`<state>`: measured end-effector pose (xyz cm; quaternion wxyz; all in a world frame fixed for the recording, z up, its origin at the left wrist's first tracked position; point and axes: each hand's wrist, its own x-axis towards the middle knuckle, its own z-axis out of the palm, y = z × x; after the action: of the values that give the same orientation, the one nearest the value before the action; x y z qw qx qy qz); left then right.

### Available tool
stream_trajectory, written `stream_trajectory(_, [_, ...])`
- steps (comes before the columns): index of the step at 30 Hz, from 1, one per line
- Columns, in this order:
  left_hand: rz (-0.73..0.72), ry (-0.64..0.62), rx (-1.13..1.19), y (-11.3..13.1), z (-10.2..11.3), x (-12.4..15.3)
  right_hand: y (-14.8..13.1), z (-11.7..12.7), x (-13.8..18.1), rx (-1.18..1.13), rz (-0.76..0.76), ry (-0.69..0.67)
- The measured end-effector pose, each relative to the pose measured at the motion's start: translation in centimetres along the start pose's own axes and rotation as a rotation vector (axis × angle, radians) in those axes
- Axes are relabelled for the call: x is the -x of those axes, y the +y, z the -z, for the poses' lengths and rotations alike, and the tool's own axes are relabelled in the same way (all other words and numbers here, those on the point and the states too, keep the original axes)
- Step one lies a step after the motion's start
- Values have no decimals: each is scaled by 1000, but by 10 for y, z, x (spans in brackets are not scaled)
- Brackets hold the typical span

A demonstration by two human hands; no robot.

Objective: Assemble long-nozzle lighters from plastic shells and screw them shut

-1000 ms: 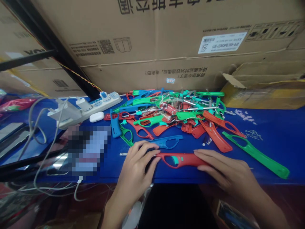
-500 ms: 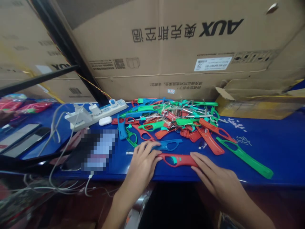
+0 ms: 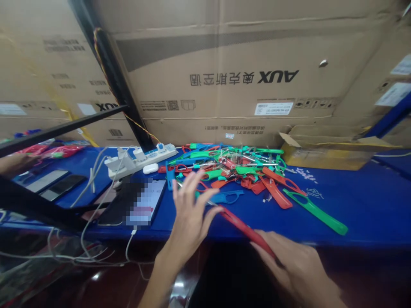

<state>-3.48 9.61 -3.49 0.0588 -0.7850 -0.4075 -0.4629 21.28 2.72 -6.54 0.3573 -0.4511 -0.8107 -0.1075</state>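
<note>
My right hand [image 3: 285, 261] is closed round the handle end of a red long-necked lighter [image 3: 245, 229], held slanting over the front edge of the blue table [image 3: 324, 179]. My left hand [image 3: 191, 209] is open with fingers spread around the lighter's metal neck. Its thumb lies close to the neck; whether they touch I cannot tell. Behind both hands lies a heap of lighter parts [image 3: 224, 164] in red, green and blue with metal tubes. A blue handle shell [image 3: 227, 196] lies just beyond the lighter, and a green handle shell [image 3: 324, 214] lies to the right.
A white power strip [image 3: 144, 160] with plugs and cables stands at the left. Phones lie there, one with a lit screen [image 3: 149, 201]. An open carton [image 3: 324, 156] stands at back right, before a large cardboard wall [image 3: 224, 51]. Another person's arm [image 3: 16, 167] shows far left.
The red lighter has turned from lying level to slanting, its handle end nearer me. My left hand has opened and lifted off its neck end. The view has tilted up.
</note>
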Motion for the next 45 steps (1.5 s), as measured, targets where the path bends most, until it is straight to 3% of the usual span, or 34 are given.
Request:
stream_trajectory(3, [221,507,333,21,-7,2,-18,-7,2,-224,-98,16])
stream_trajectory(4, [372,564,508,30,-13,5,-23,-9,1,-299,-145,13])
stream_trajectory(5, [538,553,715,40,-19,7,-29,-11,-1,-368,-198,10])
stream_trajectory(7, [773,384,1120,58,-33,11,-41,-13,-5,-486,-322,10])
stream_trajectory(11, [826,107,1649,79,-51,8,-57,-15,-9,-668,-562,-37])
stream_trajectory(14, [888,124,1886,82,-56,-1,-50,-11,-7,-724,-631,-108])
stream_trajectory(16, [928,177,1903,81,-57,-4,-33,-2,-5,-741,-584,-188])
stream_trajectory(18, [936,152,1868,78,-56,-4,-10,10,-6,-709,-599,-155])
stream_trajectory(20, [904,34,1791,75,-53,-1,13,25,-13,-680,-734,-26])
stream_trajectory(23, [827,-270,1537,76,-47,3,34,38,-36,-915,-866,48])
stream_trajectory(25, [771,-388,1276,79,-43,4,37,39,-55,-1093,-896,64])
stream_trajectory(29, [604,-461,793,82,-36,6,29,27,-82,-1224,-862,159])
stream_trajectory(33, [556,-530,583,81,-30,9,22,17,-82,-1208,-861,185])
stream_trajectory(37, [624,-550,782,89,-24,10,17,11,-66,-1181,-807,11])
stream_trajectory(40, [852,-542,1178,99,-23,9,8,4,-55,-1197,-780,-125])
stream_trajectory(42, [996,-500,1376,104,-24,9,1,-1,-51,-1219,-795,-127])
stream_trajectory(45, [1016,-469,1568,106,-25,10,-10,-2,-49,-1221,-799,-79])
